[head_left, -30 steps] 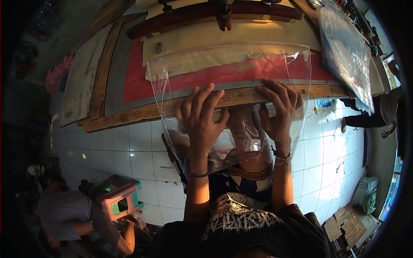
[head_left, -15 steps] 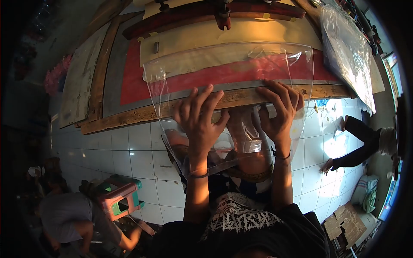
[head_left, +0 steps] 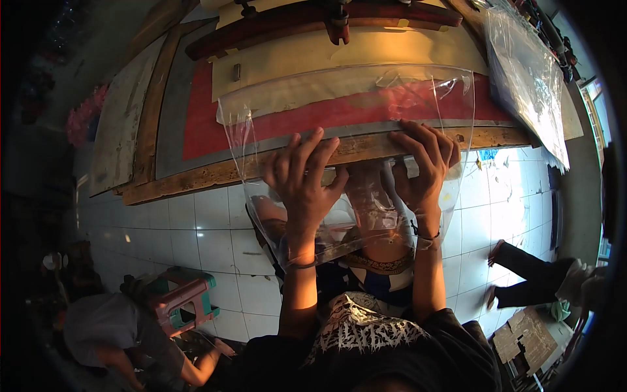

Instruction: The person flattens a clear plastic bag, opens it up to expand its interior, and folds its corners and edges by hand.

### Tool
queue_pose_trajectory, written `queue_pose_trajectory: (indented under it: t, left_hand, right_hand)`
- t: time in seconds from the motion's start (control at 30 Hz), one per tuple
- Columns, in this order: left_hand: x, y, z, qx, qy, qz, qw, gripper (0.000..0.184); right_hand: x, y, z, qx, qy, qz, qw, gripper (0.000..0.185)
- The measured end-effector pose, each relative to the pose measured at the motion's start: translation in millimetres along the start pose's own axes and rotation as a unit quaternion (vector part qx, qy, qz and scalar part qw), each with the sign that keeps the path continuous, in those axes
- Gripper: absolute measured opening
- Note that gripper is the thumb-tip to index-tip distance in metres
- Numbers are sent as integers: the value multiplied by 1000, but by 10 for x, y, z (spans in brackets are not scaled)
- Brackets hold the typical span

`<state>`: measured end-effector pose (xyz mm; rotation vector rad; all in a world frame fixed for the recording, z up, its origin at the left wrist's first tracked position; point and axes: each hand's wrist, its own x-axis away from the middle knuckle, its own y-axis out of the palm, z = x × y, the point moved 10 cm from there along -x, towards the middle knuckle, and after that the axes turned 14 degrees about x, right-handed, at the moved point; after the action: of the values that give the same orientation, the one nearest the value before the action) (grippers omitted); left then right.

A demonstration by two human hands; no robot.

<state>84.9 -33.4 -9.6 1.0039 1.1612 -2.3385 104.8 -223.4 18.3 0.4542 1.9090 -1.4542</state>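
A clear plastic sheet (head_left: 287, 98) lies over the wooden front edge (head_left: 196, 179) of the table and hangs down past it. On its left part rests my left hand (head_left: 304, 173), fingers spread, fingertips over the wood. My right hand (head_left: 424, 163) lies on the right part, its fingers bent and the thumb apart from them. Both palms are just below the edge. Beneath the sheet, a red layer (head_left: 261, 127) and a yellowish sheet (head_left: 294, 59) cover the tabletop.
A dark red clamp bar (head_left: 274, 31) crosses the back of the table. Stacked clear sheets (head_left: 529, 85) lie at the right. A pink and green stool (head_left: 186, 304) stands lower left beside a crouching person (head_left: 111, 326). Another person (head_left: 542, 277) is at the right.
My hands have hardly moved on the sheet. The person at the right has moved further down in the view. At lower left, the crouching person's arms have shifted.
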Motion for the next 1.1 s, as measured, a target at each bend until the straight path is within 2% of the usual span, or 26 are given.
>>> queue_pose_trajectory:
  t: [0.37,0.6,0.7,0.8,0.9,1.1]
  left_hand:
    - [-19,-43,23,11,23,30,999,52]
    - [-23,-57,68,1,28,13,1000,56]
    - [-30,-59,74,-1,22,24,999,55]
    - [-9,-32,82,-13,-3,20,1000,57]
    - [18,-3,69,-28,-25,17,999,59]
    - [87,47,24,-47,-65,12,997,66]
  right_hand:
    - [0,0,-16,-2,-9,8,1000,45]
    - [-6,-64,-51,3,-13,16,1000,49]
    - [8,-7,-23,-5,2,-4,1000,60]
    - [-10,-27,-23,4,61,-40,997,73]
    - [50,53,-8,37,81,-79,993,77]
    - [129,94,4,68,71,-10,995,57]
